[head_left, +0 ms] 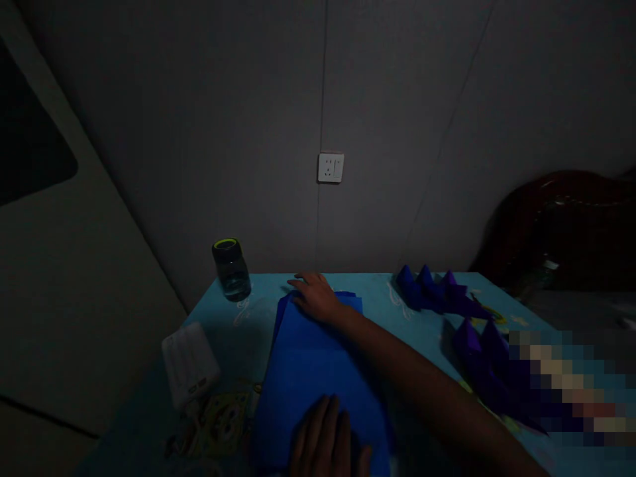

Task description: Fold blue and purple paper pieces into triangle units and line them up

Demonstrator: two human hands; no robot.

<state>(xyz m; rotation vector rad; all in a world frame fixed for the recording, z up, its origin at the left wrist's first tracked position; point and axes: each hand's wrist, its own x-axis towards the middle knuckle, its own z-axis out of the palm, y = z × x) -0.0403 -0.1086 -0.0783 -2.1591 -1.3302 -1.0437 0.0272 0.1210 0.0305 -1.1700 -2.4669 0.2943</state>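
Observation:
A stack of blue paper sheets (318, 361) lies lengthwise on the table before me, with its far corners slightly fanned out. Across its far end stretches my right hand (317, 298), palm down and fingers spread. My left hand (325, 440) rests flat on the near part of the top sheet, fingers extended and thumb out to the right; the frame's bottom edge cuts it off. Neither hand grips anything. Pointed folded paper shapes in purple and dark blue (434, 291) stand at the far right, and another purple folded paper piece (479, 351) lies closer, beyond my right forearm.
A light-blue patterned cloth (263, 285) covers the table. At the back left stands a water bottle (232, 271); nearer lies a white power bank (191, 364) with a cable. The grey wall behind has a socket (330, 167). The lower right is pixelated. Lighting is dim.

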